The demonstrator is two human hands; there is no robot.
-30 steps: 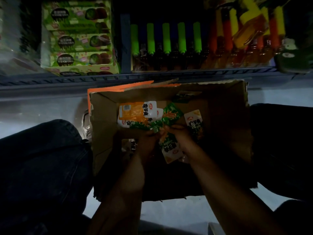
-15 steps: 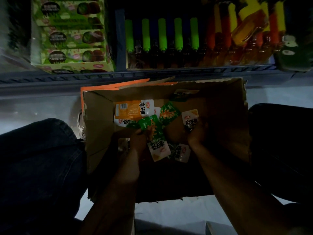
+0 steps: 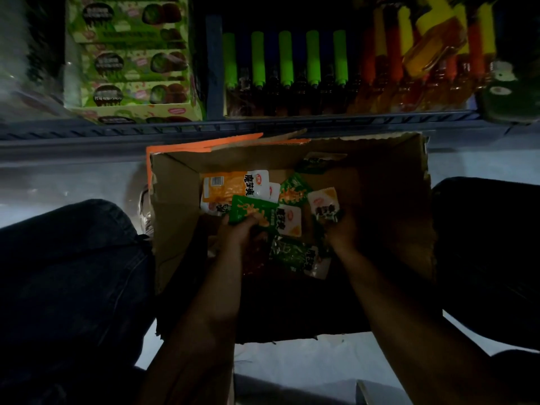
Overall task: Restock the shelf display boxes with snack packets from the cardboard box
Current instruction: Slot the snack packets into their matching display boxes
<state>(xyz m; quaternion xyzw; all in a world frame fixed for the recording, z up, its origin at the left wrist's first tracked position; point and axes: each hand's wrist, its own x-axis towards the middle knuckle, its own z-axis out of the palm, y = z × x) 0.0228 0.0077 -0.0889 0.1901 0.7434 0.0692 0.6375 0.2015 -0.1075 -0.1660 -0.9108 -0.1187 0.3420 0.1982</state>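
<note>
At frame centre, a green packet point(image 3: 252, 213) is gripped by the left hand point(image 3: 239, 232) and a white packet point(image 3: 324, 206) by the right hand point(image 3: 340, 232), gathered from the box point(image 3: 175, 217) for restocking.

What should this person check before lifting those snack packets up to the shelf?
1. Left hand grips green packet: ok.
2. Right hand holds white packet: ok.
3. Both hands inside cardboard box: ok.
4. More packets left, such as orange packet: ok.
5. Room in green display box on shelf: cannot tell, too dark.
</note>
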